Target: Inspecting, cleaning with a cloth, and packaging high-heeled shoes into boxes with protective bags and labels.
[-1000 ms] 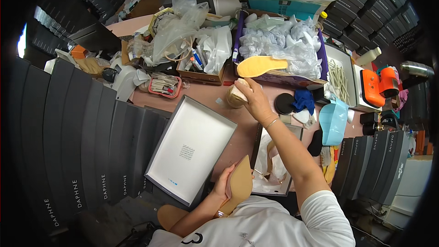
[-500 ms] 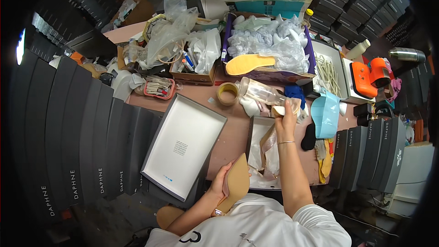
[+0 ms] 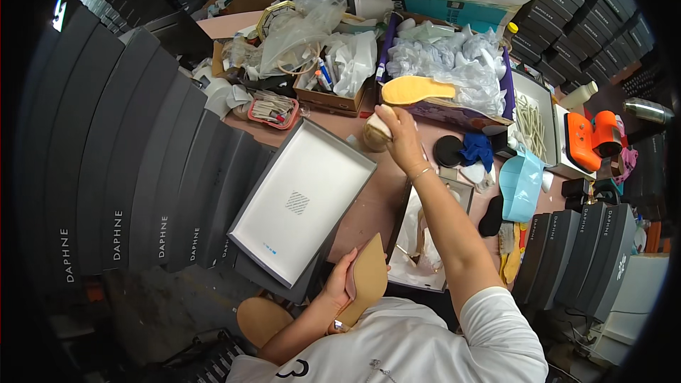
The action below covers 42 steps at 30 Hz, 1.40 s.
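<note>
- Left hand (image 3: 339,280): grip closed on a tan sole (image 3: 365,276), held close to the body at the near edge of the worktop (image 3: 369,206). Fingers wrap one long edge; the flat face looks up.
- Right hand (image 3: 399,131): arm stretched out, grip resting on a tape roll (image 3: 376,133) far across the worktop. Whether the fingers are clenched round it cannot be told.
- Position: sole lies inside the left grip, well apart from the right hand and the roll.
- Handling, as judged: the sole looks light, thin and fairly stiff, with a matt face unlikely to slip. Best held by the edges at mid-length, as now. The roll looks light and rigid; take it round the rim.
- Surroundings: an open white-lined box (image 3: 298,206) sits just beside the left hand; a yellow insole (image 3: 415,90) lies on a box beyond the roll.
</note>
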Motion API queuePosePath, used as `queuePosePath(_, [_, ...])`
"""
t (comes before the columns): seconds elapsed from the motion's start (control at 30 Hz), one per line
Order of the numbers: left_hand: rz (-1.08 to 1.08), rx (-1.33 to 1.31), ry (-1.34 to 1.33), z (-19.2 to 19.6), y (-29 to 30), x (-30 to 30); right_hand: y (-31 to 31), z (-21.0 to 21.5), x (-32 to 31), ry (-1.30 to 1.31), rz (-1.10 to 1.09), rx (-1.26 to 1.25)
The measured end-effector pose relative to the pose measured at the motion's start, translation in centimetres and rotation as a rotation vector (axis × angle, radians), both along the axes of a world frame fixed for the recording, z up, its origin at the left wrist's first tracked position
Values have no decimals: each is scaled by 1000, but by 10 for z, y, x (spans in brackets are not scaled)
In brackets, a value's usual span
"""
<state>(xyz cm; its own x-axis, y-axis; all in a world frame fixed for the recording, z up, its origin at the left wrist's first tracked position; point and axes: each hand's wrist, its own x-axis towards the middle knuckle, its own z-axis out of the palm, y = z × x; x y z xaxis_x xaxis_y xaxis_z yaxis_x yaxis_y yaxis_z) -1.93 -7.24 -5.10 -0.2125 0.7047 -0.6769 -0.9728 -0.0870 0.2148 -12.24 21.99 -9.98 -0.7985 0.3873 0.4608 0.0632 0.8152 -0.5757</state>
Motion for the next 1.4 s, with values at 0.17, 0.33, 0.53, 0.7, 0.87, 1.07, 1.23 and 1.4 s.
queuePosePath(0.17, [45,30,-101,-10,-6,-5,-21,45,62,-80,-67,-274])
queuePosePath(0.33, [-12,64,-56,-9,17,-11,-124,78,211,-315,198,-368])
queuePosePath(0.53, [-339,83,175,-6,36,23,-146,58,248,-161,-1,-106])
queuePosePath(0.7, [-423,139,289,0,45,18,-174,70,254,-78,25,-242])
queuePosePath(0.87, [-371,103,334,13,60,23,-145,80,239,-183,-99,-198])
queuePosePath(1.07, [-232,19,302,6,49,33,-118,70,222,-247,-125,-239])
queuePosePath(1.23, [-287,-63,379,20,51,35,-164,97,238,-81,47,-270])
queuePosePath(1.4, [-330,106,443,10,46,30,-155,91,228,-112,9,-265])
